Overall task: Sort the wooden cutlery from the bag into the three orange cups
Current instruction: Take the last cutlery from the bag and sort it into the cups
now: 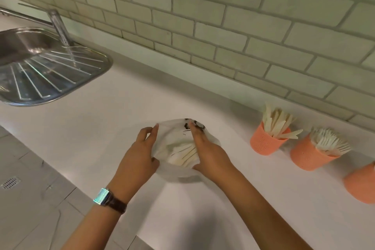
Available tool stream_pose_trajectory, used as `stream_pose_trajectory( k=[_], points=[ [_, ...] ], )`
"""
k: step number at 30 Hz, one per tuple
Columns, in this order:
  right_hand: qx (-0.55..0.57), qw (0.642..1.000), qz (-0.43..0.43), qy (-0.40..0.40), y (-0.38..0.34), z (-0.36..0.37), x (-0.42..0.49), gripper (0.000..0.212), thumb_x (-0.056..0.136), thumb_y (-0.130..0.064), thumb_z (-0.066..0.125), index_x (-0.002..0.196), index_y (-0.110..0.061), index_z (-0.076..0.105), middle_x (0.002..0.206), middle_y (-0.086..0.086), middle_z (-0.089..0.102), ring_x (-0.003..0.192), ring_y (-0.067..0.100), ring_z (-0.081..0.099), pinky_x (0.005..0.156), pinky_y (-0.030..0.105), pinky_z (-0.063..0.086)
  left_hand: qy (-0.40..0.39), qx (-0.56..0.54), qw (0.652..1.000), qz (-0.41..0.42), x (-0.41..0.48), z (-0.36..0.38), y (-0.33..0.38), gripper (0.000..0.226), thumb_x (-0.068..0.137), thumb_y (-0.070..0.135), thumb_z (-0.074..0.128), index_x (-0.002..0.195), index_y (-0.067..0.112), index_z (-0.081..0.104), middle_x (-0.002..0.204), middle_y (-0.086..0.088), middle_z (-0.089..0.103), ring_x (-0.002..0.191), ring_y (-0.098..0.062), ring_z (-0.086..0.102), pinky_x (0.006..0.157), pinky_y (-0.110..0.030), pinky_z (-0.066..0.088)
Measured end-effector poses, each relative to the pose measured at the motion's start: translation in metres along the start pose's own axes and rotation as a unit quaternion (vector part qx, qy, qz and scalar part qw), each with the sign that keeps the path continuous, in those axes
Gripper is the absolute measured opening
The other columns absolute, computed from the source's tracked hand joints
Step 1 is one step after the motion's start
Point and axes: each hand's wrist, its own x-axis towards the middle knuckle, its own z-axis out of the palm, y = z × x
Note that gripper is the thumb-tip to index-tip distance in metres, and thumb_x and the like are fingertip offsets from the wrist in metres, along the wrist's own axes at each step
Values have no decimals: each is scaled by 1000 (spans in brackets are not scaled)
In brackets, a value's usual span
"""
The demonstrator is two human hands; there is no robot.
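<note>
The left hand (140, 148) is holding in its grip the edge of the translucent white plastic bag (178, 172) on the white tabletop (101, 128). The right hand (207, 148), fingers straight and grip holding nothing, is resting over blurred wooden cutlery (178, 154) inside. The 3rd orange plastic cup (361, 184) is being cut off.

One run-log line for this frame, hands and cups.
left hand grips bag | right hand fingers flat on bag | cutlery inside | far cup, middle cup stocked | near cup contents unseen
</note>
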Motion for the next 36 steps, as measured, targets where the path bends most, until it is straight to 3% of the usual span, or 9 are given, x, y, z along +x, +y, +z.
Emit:
stream_pose_trajectory(
  k=[4, 6, 9, 13, 17, 24, 28, 33, 36],
  points=[
    [-9, 1000, -8, -17, -11, 4, 3, 63, 81, -3, 52, 139, -16, 30, 131, 6, 48, 94, 21, 53, 73, 28, 41, 1, -28, 1000, -15, -2, 0, -3, 89, 75, 6, 58, 149, 25, 12, 141, 7, 24, 69, -14, 53, 54, -18, 43],
    [-60, 995, -47, -57, -11, 20, 14, 50, 81, 4, 51, 129, -7, 41, 125, 12, 49, 109, 28, 51, 86, 36, 45, -9, -40, 999, -14, -4, 3, -5, 89, 75, 5, 58, 149, 25, 12, 141, 7, 23, 67, -11, 53, 55, -18, 45],
    [-176, 975, -94, -103, 2, 49, 41, 57, 78, 8, 56, 132, 0, 38, 140, 18, 37, 128, 34, 39, 104, 39, 37, -22, -50, 999, -1, -12, 11, -5, 90, 75, 3, 56, 149, 28, 9, 141, 9, 22, 63, -8, 49, 51, -14, 40],
    [-221, 958, -130, -132, 10, 67, 65, 65, 79, 2, 57, 138, -2, 31, 141, 17, 37, 132, 33, 34, 113, 42, 25, -20, -59, 998, 10, -21, 14, -8, 90, 77, 4, 54, 148, 31, 7, 143, 10, 20, 63, -7, 46, 51, -9, 36],
    [-251, 947, -142, -142, -1, 78, 74, 72, 76, -2, 65, 138, -3, 29, 134, 16, 42, 123, 33, 41, 101, 41, 37, -15, -80, 997, 18, -23, 17, -8, 90, 77, 3, 53, 148, 31, 6, 142, 10, 20, 64, -5, 46, 53, -6, 36],
    [-311, 926, -179, -115, -6, 87, 69, 52, 78, -11, 67, 125, -7, 44, 113, 13, 55, 103, 29, 54, 82, 36, 44, 10, -54, 998, 18, -16, 16, -9, 84, 79, 9, 56, 149, 26, 11, 143, 5, 26, 74, -10, 46, 54, -10, 33],
    [-338, 916, -191, -104, 2, 93, 68, 57, 34, -31, 89, 84, -20, 64, 67, -4, 61, 56, 12, 58, 48, 21, 42, 18, -47, 999, 12, -11, 15, -11, 81, 81, 17, 59, 148, 28, 14, 141, 7, 29, 75, -9, 45, 52, -10, 31],
    [-290, 930, -196, -113, 1, 80, 66, 41, 78, -8, 64, 115, -1, 50, 97, 16, 62, 89, 31, 59, 71, 38, 45, 14, -30, 999, 17, -11, 18, -11, 86, 78, 5, 56, 148, 27, 13, 141, 6, 29, 72, -11, 44, 45, -11, 27],
    [-190, 959, -164, -135, 3, 70, 64, 33, 79, -1, 57, 111, -2, 47, 101, 19, 58, 94, 32, 52, 71, 38, 40, 20, -17, 999, 18, -13, 20, -15, 89, 72, -5, 51, 148, 26, 15, 141, 4, 32, 71, -12, 42, 43, -12, 25]
  ],
)
